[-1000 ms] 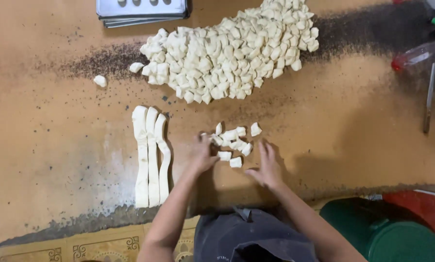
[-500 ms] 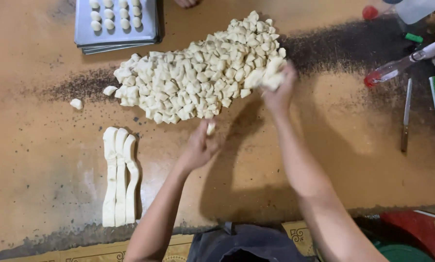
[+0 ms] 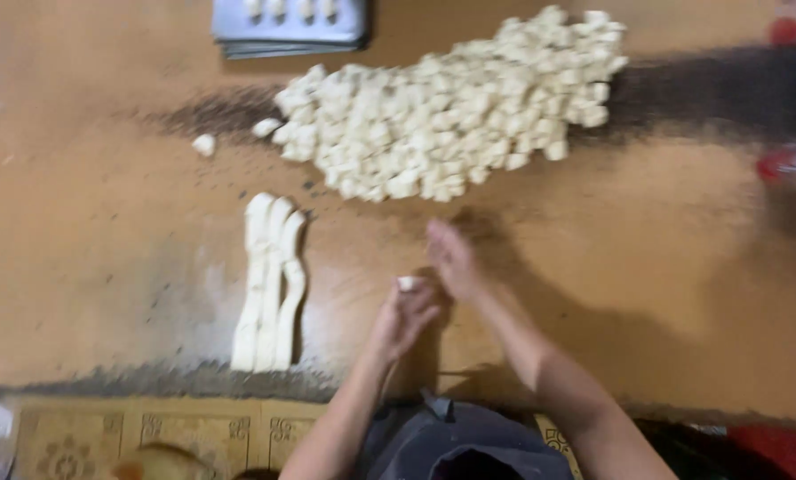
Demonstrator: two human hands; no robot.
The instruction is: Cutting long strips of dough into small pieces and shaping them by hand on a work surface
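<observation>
Cream-white dough pieces (image 3: 442, 116) and strips (image 3: 269, 280) lie on an orange-brown bench (image 3: 105, 222) with dark smudges; the tray (image 3: 291, 25) beyond the pieces is grey.

Warm, fairly dim indoor light falls on the brown wooden desk (image 3: 105, 222). Motion blur softens the whole frame, most at the edges. Soft shadows of the arms spread right, across the desk's near part.

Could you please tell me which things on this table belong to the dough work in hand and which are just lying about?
In use:
left hand holding a small dough piece
right hand, open beside it
pile of cut dough pieces
dough strips

Lying about:
metal tray at the far edge
stray dough bit
red-capped object, blurred
</observation>
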